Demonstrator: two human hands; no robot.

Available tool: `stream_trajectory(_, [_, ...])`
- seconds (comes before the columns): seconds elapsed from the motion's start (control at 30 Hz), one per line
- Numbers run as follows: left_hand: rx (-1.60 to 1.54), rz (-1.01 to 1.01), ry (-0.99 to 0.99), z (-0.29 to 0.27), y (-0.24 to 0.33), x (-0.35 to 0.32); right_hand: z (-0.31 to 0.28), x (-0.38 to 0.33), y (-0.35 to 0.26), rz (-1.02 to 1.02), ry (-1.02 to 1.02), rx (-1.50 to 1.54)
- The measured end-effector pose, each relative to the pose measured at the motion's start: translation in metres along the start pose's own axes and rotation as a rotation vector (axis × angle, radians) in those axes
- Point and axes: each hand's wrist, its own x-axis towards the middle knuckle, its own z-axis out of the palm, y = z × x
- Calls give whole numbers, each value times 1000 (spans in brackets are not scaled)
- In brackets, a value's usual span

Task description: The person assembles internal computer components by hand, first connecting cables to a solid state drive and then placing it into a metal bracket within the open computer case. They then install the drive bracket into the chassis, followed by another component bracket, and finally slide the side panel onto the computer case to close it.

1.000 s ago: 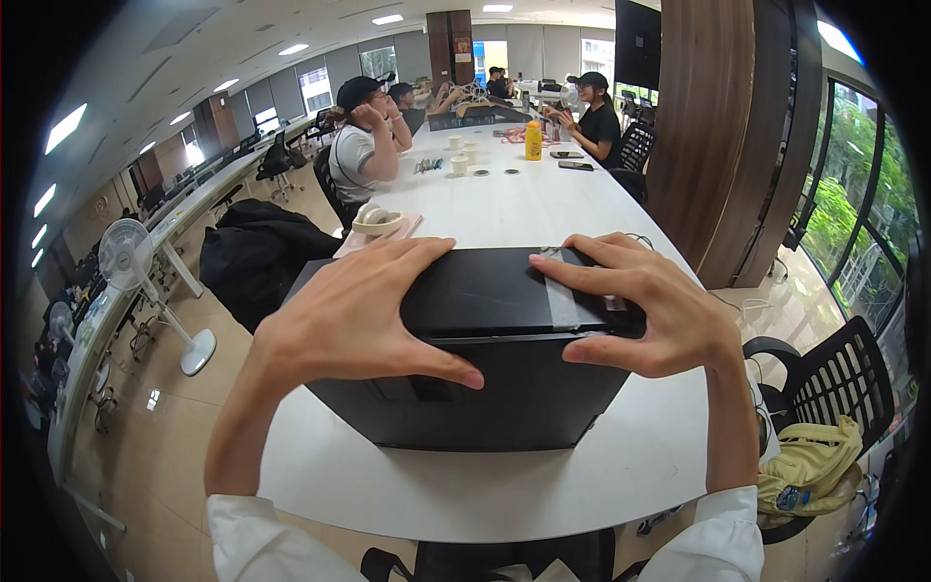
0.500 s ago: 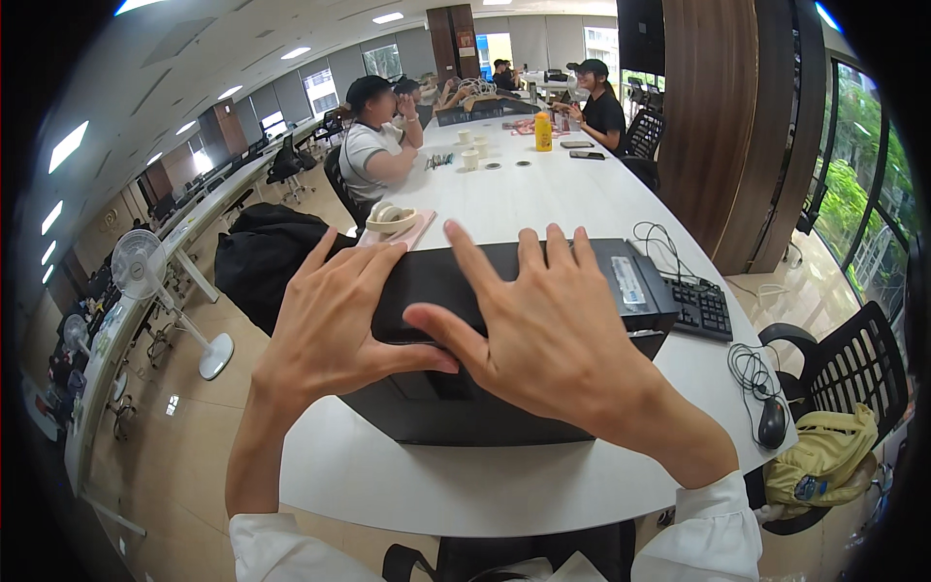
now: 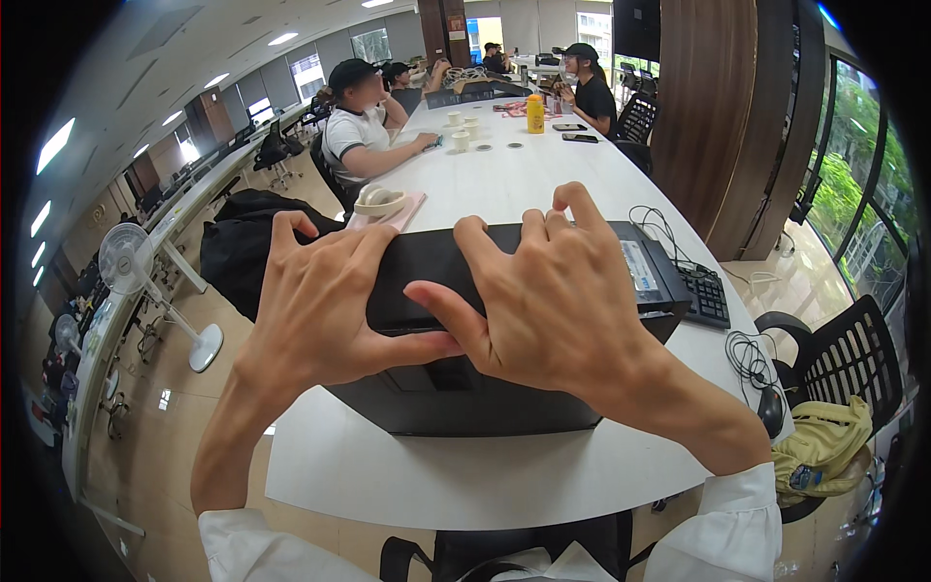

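A black desktop computer case (image 3: pixel 427 250) lies on the white table in front of me, a label on its right part. My left hand (image 3: pixel 315 296) is over its left end, fingers apart and bent at the knuckles, thumb stretched along the near upper edge. Over its middle is my right hand (image 3: pixel 562 291), fingers crooked and thumb stuck out to the left. The two thumbs cross or nearly meet. Neither hand is closed round the case. Whether the fingertips press on it is hidden.
A black keyboard (image 3: pixel 706 296) and a cabled mouse (image 3: pixel 771 411) lie right of the case. White headphones (image 3: pixel 380 201) rest beyond it, near a dark cloth bundle (image 3: pixel 257 242). Paper cups (image 3: pixel 460 142) and a yellow bottle (image 3: pixel 535 114) stand farther off; people sit along the table.
Fingers of both my hands have gone from stretched out to bent. The view has shifted slightly; the case stays put on the table. A seated person at left has lowered an arm to the table.
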Motion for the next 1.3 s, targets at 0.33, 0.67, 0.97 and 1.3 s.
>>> stream_trajectory(0.33, [13,20,-6,-2,1,1,-11,0,4,7,-137,82])
stream_trajectory(0.67, [-19,-20,-29,-2,-1,1,-27,-40,106,55,-324,603])
stream_trajectory(0.97, [7,-10,-1,0,-2,2,-18,-51,98,55,-231,670])
stream_trajectory(1.3, [-35,-4,-4,0,0,2,-18,-50,102,39,-268,681])
